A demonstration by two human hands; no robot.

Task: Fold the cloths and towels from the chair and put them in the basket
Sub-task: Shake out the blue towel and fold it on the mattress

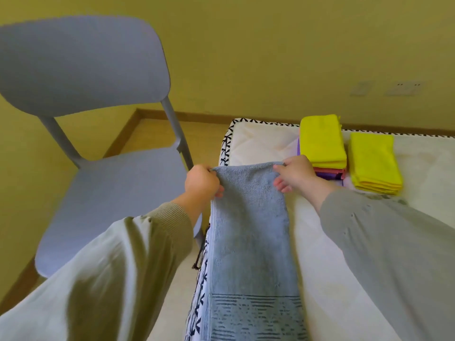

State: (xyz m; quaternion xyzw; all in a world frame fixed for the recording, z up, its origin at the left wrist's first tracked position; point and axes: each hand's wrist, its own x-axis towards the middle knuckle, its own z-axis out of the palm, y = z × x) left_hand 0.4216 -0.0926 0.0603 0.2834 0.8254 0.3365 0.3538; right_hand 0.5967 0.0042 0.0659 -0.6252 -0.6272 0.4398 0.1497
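1. Head view, hands: your L hand (202, 181) pinches the far-left corner of the blue towel (248, 217), fingers curled under the edge. R hand (296, 174) pinches the far-right corner, fingers tucked beneath.
2. Towel posn: lengthwise on the mattress (258, 143), hard against its left edge, patterned band nearest you.
3. Risk A: towel slides off toward the floor. Cause: a stronger pull from L, since that side has little support.
4. Risk B: skewed fold. Cause: corners brought down unevenly; thick pile prob. bulges at the crease.
5. Around: grey chair (110, 193) just left of the mattress, your L forearm over its seat.
6. Yellow stack (322, 141) on red/purple cloths sits just beside R hand; 2nd yellow stack (374, 163) farther right. A wide R-arm swing could topple them.
7. Basket not in view.
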